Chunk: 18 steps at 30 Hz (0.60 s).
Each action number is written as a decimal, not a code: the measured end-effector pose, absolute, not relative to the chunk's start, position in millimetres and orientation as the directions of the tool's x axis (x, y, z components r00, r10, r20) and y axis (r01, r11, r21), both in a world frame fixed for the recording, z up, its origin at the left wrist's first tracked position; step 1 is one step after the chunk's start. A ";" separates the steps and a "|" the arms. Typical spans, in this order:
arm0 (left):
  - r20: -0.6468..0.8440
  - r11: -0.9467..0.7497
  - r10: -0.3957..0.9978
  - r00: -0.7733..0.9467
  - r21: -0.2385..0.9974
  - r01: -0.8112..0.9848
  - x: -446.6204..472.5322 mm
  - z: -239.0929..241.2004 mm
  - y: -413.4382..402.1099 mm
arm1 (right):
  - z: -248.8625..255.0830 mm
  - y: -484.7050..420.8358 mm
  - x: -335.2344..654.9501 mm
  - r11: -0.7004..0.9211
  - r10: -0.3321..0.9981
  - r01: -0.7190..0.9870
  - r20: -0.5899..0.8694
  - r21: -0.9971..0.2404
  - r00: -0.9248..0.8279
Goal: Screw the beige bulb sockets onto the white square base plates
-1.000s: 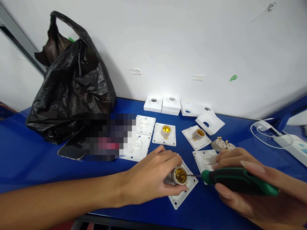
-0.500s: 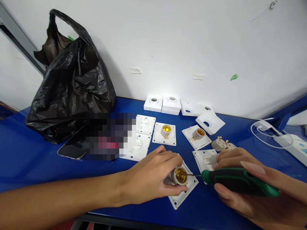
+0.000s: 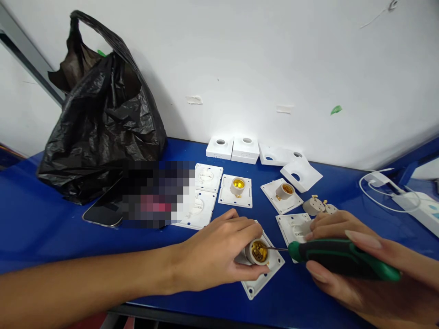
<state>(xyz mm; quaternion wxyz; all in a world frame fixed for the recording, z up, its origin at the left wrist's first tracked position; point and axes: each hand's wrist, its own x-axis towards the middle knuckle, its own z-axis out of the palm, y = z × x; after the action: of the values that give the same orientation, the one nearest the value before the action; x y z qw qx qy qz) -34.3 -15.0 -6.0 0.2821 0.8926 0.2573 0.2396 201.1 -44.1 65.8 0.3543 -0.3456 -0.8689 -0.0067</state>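
Note:
My left hand [image 3: 226, 249] is closed around a lamp socket [image 3: 258, 252] with a brass-coloured inside. The socket sits on a square white base plate [image 3: 262, 278], tilted toward the right. In my right hand [image 3: 370, 265] is a screwdriver [image 3: 343, 258] with a green and black handle, lying nearly level. Its thin shaft reaches left into the socket's mouth; the tip's exact contact inside is hard to make out. Just behind my right fingers lies another white base plate [image 3: 291, 226], partly hidden by them.
Base plates with sockets [image 3: 236, 194] [image 3: 283, 194] stand farther back. White covers [image 3: 245, 151] line the wall. Loose sockets [image 3: 313, 205] lie at right, near a power strip [image 3: 420, 205] with a white cable. A black plastic bag [image 3: 106, 123] and a phone [image 3: 103, 208] are at left.
Both hands keep almost the same place and grip. The screwdriver's shaft has shifted very slightly within the socket; everything else stays put.

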 end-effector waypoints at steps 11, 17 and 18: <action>0.299 -0.727 0.571 0.765 0.617 0.301 -34.2 -7.0 -15.1 | 60.9 -45.8 204.3 0.736 0.657 0.570 0.584 -0.365 -0.476; 0.277 -0.725 0.572 0.772 0.612 0.317 -34.8 -6.8 -14.0 | 63.2 -44.0 207.7 0.738 0.668 0.550 0.543 -0.392 -0.509; 0.278 -0.726 0.571 0.772 0.611 0.316 -34.8 -7.0 -14.0 | 62.7 -43.5 208.1 0.737 0.669 0.549 0.539 -0.393 -0.512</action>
<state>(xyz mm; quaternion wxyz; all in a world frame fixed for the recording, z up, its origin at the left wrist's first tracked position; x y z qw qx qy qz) -34.8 -14.0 -7.0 0.2763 0.8999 0.2466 0.2304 208.1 -43.5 62.7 0.3466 -0.3519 -0.8652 0.0863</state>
